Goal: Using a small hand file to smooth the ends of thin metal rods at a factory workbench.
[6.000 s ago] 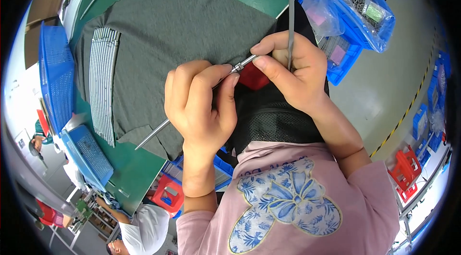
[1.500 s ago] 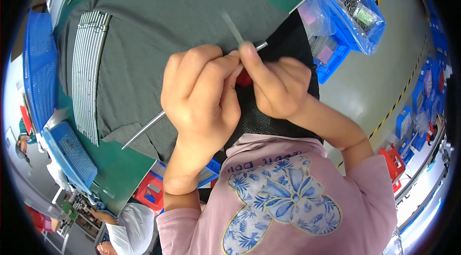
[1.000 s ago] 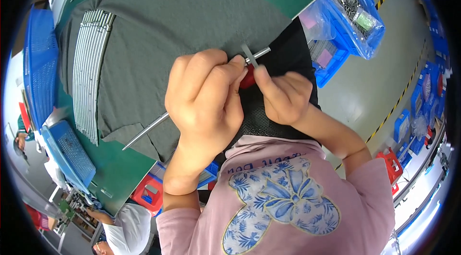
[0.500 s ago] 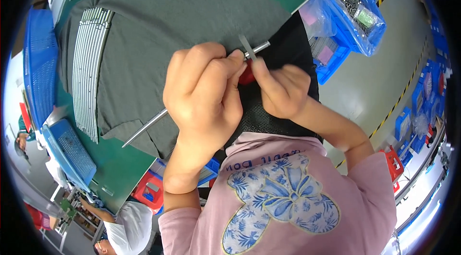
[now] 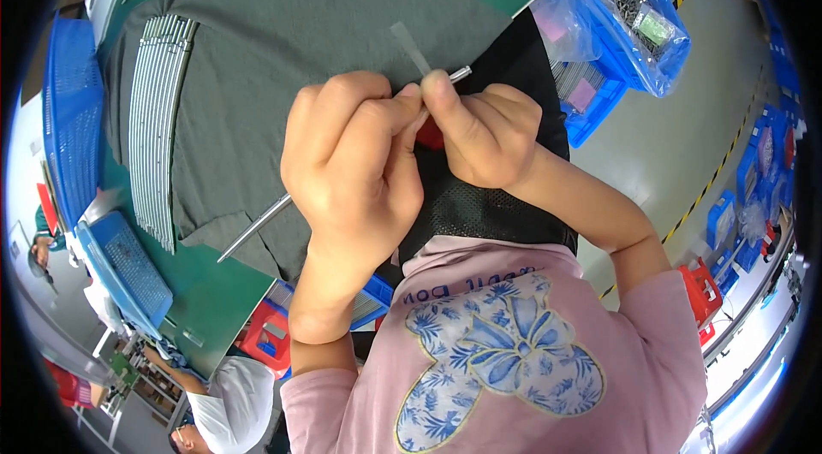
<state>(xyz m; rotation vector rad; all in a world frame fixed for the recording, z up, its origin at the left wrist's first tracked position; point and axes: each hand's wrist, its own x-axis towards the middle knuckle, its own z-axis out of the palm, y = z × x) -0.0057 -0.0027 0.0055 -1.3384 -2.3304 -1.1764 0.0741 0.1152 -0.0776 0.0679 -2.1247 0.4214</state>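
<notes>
Metal rod [image 5: 255, 228], 1: pinched by fingers of left hand [image 5: 347, 154] over grey cloth [image 5: 282, 43], long axis slanted lower left to upper right; flat strip [image 5: 409, 45], 1: pinched by right hand [image 5: 488, 137] nearer rod's upper end, contact hidden

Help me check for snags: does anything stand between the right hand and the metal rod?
Nothing visible does: the right hand is at the metal rod, pinching a flat strip. Whether the strip touches the rod is hidden.
</notes>
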